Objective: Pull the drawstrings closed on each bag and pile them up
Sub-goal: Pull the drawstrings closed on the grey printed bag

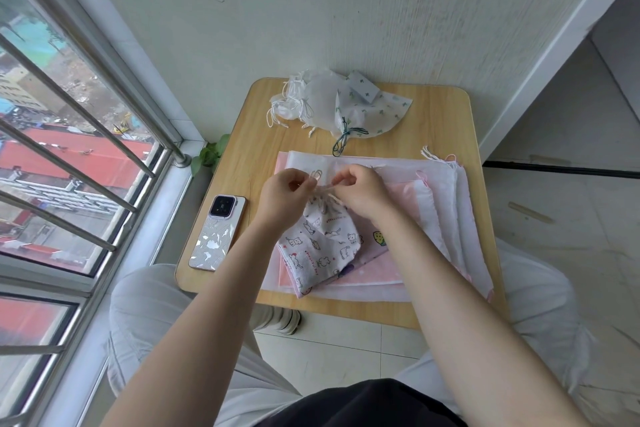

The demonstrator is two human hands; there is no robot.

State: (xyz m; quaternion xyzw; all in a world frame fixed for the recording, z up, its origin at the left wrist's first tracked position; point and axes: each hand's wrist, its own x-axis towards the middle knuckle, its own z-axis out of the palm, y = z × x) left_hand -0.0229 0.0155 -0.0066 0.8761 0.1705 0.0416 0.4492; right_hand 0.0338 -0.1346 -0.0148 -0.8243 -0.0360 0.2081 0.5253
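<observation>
Currently I see left hand (284, 191) and right hand (360, 188) pinching drawstrings (328, 191) above cat-print bag (322, 243); print text unreadable.

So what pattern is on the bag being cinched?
Small cartoon cats on a white ground, on the bag both hands are working; the head view shows it.

Matt printed cloth bag (320, 246), smooth wood-grain table (446, 121), glossy phone (218, 236)
</observation>
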